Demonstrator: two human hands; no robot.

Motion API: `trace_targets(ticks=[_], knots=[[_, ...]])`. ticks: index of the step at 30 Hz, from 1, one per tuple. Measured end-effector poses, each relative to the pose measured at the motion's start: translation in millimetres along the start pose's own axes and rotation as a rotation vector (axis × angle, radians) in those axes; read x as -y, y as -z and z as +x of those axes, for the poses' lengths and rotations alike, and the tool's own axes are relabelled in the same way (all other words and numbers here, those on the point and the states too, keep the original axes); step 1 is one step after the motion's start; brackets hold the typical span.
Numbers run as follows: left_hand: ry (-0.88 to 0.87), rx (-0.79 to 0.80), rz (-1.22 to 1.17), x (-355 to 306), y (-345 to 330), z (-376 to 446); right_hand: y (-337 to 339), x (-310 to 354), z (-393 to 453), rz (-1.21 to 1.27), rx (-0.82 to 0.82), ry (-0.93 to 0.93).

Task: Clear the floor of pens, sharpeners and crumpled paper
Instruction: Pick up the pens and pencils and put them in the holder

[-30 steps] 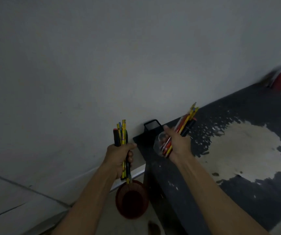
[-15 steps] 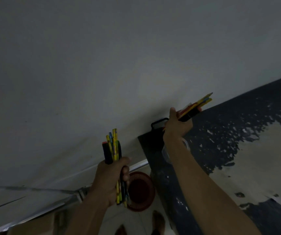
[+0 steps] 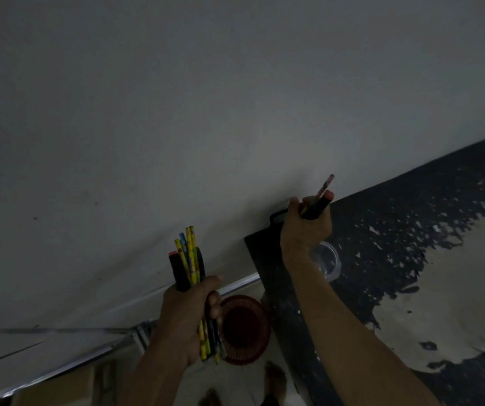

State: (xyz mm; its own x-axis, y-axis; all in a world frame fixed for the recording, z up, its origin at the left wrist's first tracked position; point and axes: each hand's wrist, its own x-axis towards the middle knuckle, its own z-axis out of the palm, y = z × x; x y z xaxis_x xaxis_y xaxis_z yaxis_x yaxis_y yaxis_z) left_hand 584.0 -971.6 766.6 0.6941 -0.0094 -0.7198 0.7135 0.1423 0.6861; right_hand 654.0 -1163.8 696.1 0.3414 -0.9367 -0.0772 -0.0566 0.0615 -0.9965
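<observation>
Curled tight round a bundle of yellow and blue patterned pencils and a fat black marker with a red cap [image 3: 188, 260], all fingers of the left hand [image 3: 190, 310], thumb laid across the top. Tips fanned upward above the fist, tails sticking out below it, over a round dark-red ribbed plastic basket [image 3: 245, 329] on the floor.

Clamped likewise, the right hand [image 3: 304, 227], round a smaller bunch: a pinkish pencil, a yellow one and a black marker with an orange-red cap [image 3: 317, 199], all pointing up and away. Raised over the far corner of a black table with paint worn through to pale patches [image 3: 396, 230], close to a small black holder with a rounded rim [image 3: 276, 215] set against the grey wall [image 3: 206, 112].

Probably the putting-away step: floor pickings gathered in both fists, none yet set down. Likely next, lowering the right bunch ends-first into the black holder, then loosening the grip; after that, the same for the left bundle. Calls for keeping the bunch upright and together, or loose pencils may roll off the edge.

Just behind the right wrist, a clear round plastic cup [image 3: 327, 260] on the tabletop, easily knocked by the forearm. Bare feet dimly visible below. No sharpeners or crumpled paper in sight; too dark to say more of the floor.
</observation>
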Motion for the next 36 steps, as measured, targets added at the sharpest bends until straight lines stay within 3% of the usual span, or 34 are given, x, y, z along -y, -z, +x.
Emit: trace_targets(ticks=[9, 18, 28, 36], knots=[[-0.088, 0.042, -0.016, 1.2, -7.3, 4.6, 6.3, 10.5, -4.9, 0.044, 0.038, 0.093], [-0.413, 0.005, 0.032, 3.2, -38.1, 4.1, 21.6, 17.8, 1.9, 0.061, 0.161, 0.097], [-0.770, -0.159, 0.001, -13.3, -125.2, 29.3, 58.2, 28.1, 32.4, -0.125, 0.518, -0.032], [-1.024, -0.303, -0.048, 7.2, -192.1, 79.7, 82.4, 3.0, 57.3, -0.526, 0.806, 0.124]])
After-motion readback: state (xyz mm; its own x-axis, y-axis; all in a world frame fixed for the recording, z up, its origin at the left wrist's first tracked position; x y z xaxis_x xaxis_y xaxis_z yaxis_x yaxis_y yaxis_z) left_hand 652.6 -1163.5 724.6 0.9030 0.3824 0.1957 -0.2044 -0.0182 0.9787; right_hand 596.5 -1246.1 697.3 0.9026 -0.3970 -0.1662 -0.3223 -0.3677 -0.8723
